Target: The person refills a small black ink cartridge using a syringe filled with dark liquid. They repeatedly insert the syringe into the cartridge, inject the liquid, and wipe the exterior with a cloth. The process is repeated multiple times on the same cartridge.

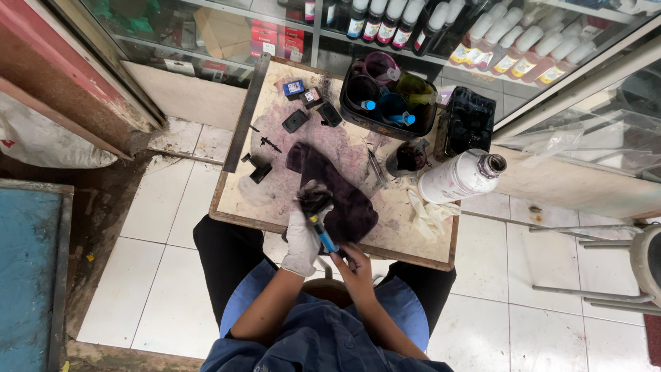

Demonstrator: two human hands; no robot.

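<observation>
A seated person in a blue shirt works over a small, ink-stained wooden counter [427, 241] at the centre of the frame. The left hand [301, 242], in a pale, smudged glove, is clenched around a black ink cartridge [315, 198] held just above a dark purple cloth [344, 207] that lies rumpled on the counter. The bare right hand [357, 270], low in the frame, grips the end of a blue syringe [322, 234] whose tip meets the cartridge.

More small black cartridges [295, 120] and loose plastic parts lie scattered across the counter's upper left, beside a long metal ruler [246, 114] along its left edge. At upper centre a black plastic tray [358, 117] holds several round, ink-darkened cups, two with blue-capped syringes resting inside. A boxy black container [468, 122] stands to the tray's right. A white cylindrical bottle [460, 178], uncapped with a stained neck, lies tilted at the counter's right edge, near a crumpled pair of pale gloves [428, 215]. Rows of white-capped ink bottles [523, 48] fill the glass cabinet across the upper right.
</observation>
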